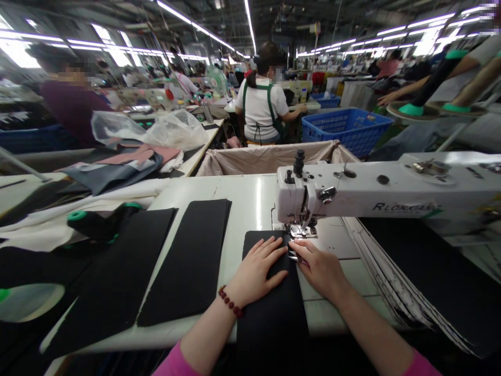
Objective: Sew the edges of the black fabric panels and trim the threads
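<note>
A long black fabric panel (274,313) lies under the sewing machine (376,188), its far end close to the presser foot (301,231). My left hand (258,269) rests flat on that panel with the fingers spread. At the panel's right edge, just in front of the presser foot, is my right hand (319,263). Its fingers are curled round a pair of thread snips (294,256), whose metal blades poke out to the left. The fingertips touch the edge of the panel. The snips' handle is mostly hidden in the palm.
Stacks of black panels (188,261) lie to the left, beside thread cones (84,222). More pieces with pale undersides (426,266) are stacked at right, under the machine arm. A cloth-lined bin (250,161) and a blue basket (344,125) stand beyond the table; a co-worker (260,104) sits there.
</note>
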### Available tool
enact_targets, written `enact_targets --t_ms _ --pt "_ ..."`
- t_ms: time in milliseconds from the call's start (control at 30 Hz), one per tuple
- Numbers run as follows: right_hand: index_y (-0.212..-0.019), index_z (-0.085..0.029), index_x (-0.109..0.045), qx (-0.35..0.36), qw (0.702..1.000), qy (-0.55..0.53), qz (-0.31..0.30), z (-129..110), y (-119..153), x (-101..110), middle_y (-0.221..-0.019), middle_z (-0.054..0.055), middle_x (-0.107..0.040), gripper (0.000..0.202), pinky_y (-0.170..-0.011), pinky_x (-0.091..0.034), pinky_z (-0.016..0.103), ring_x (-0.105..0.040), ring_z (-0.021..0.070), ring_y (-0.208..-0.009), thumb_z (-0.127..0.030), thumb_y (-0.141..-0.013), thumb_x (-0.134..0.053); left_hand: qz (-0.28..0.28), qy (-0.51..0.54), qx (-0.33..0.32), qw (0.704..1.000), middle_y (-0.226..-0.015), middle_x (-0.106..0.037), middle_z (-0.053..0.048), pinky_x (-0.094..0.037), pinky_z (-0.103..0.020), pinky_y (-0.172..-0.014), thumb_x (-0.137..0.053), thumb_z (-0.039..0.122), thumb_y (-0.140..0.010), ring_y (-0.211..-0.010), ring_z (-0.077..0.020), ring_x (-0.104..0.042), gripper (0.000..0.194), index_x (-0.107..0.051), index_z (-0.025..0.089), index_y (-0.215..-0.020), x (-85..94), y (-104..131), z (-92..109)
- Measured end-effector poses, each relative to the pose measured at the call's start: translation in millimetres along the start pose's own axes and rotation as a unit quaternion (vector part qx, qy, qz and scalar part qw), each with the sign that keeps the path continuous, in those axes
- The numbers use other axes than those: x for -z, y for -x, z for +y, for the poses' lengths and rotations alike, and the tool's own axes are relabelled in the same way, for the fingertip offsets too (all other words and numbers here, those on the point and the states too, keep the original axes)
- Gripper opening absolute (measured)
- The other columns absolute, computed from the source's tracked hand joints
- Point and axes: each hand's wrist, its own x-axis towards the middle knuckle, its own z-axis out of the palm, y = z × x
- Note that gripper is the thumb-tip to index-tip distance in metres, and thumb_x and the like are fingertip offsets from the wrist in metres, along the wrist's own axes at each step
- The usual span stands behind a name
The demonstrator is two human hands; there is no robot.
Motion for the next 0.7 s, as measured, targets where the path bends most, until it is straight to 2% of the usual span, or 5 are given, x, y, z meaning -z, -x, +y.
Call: enact_targets --t_ms 167,333,700 --pt "-0.137 -0.033 -0.046 -0.005 1.0 0.008 0.002 -0.9 -1.1 -0.6 -0.138 0.0 -0.051 0.054 -0.083 -0.053 0.03 -0.062 0.0186 -0.107 -0.015 -0.087 -0.049 0.006 -0.007 0.007 1.0 -0.15 -0.039 -0.004 -0.023 -0.047 -0.117 -0.055 0.04 -0.092 -0.139 -0.024 -0.033 0.048 -0.046 0.028 -0.138 0.8 2.4 0.0" --pt "-0.137 -0.033 -0.047 -0.006 1.0 0.004 0.004 -1.9 -1.0 0.9 -0.137 -0.001 -0.052 0.052 -0.083 -0.053 0.03 -0.062 0.0184 -0.106 -0.016 -0.087 -0.049 0.024 0.001 0.013 1.0 -0.141 -0.046 -0.005 -0.03 -0.046 -0.114 -0.056 0.038 -0.091 -0.131 -0.0252 -0.04 0.045 -0.05 0.029 -0.134 2.4 3.2 1.9" --pt "-0.137 -0.032 -0.046 -0.004 1.0 0.002 0.003 -2.4 -0.8 1.1 -0.137 0.001 -0.052 0.05 -0.084 -0.052 0.03 -0.061 0.0187 -0.108 -0.017 -0.089 -0.047 0.04 0.003 0.008 0.999 -0.139 -0.048 -0.005 -0.032 -0.048 -0.113 -0.056 0.036 -0.091 -0.128 -0.0262 -0.042 0.043 -0.051 0.031 -0.134 3.2 3.2 2.1"
